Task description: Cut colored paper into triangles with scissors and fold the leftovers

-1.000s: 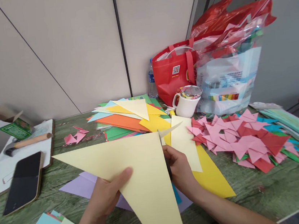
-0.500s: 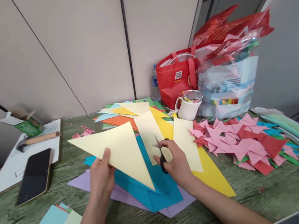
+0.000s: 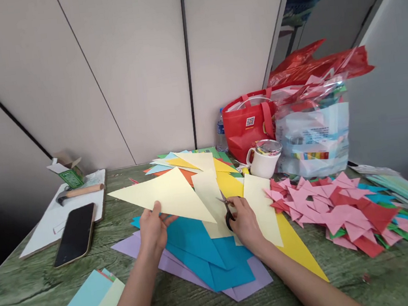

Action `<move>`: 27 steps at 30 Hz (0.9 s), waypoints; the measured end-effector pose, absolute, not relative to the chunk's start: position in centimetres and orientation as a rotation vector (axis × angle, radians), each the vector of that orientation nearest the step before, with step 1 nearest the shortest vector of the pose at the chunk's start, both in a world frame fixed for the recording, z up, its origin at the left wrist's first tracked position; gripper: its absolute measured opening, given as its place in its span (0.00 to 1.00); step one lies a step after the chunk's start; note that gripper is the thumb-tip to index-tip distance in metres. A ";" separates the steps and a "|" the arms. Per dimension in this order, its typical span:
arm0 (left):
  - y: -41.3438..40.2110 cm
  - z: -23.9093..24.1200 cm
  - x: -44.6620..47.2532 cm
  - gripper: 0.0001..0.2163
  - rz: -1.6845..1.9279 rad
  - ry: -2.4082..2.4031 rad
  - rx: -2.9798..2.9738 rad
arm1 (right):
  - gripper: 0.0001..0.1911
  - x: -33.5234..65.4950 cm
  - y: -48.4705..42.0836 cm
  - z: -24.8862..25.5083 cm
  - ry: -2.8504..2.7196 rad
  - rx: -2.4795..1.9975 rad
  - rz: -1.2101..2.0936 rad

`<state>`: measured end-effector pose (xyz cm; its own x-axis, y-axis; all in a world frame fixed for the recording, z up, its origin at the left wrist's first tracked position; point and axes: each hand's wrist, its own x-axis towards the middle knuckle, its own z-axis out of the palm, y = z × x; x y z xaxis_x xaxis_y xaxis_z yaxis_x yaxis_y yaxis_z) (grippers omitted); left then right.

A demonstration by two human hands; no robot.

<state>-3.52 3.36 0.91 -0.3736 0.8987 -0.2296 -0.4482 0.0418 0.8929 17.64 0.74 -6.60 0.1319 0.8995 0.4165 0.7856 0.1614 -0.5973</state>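
Note:
My left hand (image 3: pixel 154 228) grips a cream paper triangle (image 3: pixel 168 194) by its lower edge, thumb on top, holding it above the other sheets. In my right hand (image 3: pixel 245 222) is a pair of scissors (image 3: pixel 227 209) with black handles, its blades slightly apart and pointing up and left, clear of the triangle. Behind the blades lies a cream paper strip (image 3: pixel 208 187), and another cream strip (image 3: pixel 260 205) lies right of it. Blue paper (image 3: pixel 198 258), purple paper (image 3: pixel 259 275) and yellow paper (image 3: pixel 301 250) are layered on the table beneath my hands.
Pink and red folded paper pieces (image 3: pixel 340 205) are heaped at right. Behind stand a white mug (image 3: pixel 264 160), a red bag (image 3: pixel 241 128) and a plastic bag (image 3: pixel 309 135). At left are a phone (image 3: pixel 75 234), a hammer (image 3: pixel 80 191) and a small box (image 3: pixel 69 174). Coloured sheets (image 3: pixel 84 301) lie front left.
The view has tilted up and turned left, so everything sits lower and further right. The triangle has flattened in my left hand, whose fingers now show spread beneath it. The scissors remain in my right hand.

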 end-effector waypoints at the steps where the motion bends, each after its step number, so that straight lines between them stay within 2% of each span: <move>1: 3.8 1.4 -3.6 0.05 1.583 1.210 0.542 | 0.20 17.9 0.8 -6.4 -1.658 -1.631 0.181; 10: 12.5 4.4 -1.9 0.06 1.502 1.148 0.589 | 0.19 25.9 0.2 -2.1 -1.595 -1.828 0.032; 15: 15.5 3.4 -1.0 0.15 1.292 1.146 0.713 | 0.19 28.0 -1.2 -1.4 -1.576 -2.030 -0.070; 19: 14.9 2.6 -1.5 0.15 1.150 1.262 0.854 | 0.15 24.7 -2.4 -0.7 -1.716 -1.911 -0.062; 21: 13.6 2.5 -2.0 0.13 1.125 1.322 0.939 | 0.12 21.7 -3.1 -0.5 -1.983 -1.577 0.190; 23: 11.7 2.7 -2.7 0.09 1.088 1.348 1.027 | 0.14 18.6 -3.8 -0.5 -2.253 -1.395 0.384; 25: 9.1 3.0 -3.6 0.09 1.000 1.343 1.105 | 0.16 16.1 -4.3 -0.8 -2.499 -1.373 0.382; 27: 6.1 3.1 -4.6 0.13 0.827 1.324 1.169 | 0.17 14.6 -4.5 -1.3 -2.617 -1.399 0.333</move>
<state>-4.65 6.15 3.10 0.1219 0.9515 -0.2825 0.1636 0.2614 0.9513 14.58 -4.46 -1.30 -0.5512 0.8337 0.0318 0.7992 0.5386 -0.2670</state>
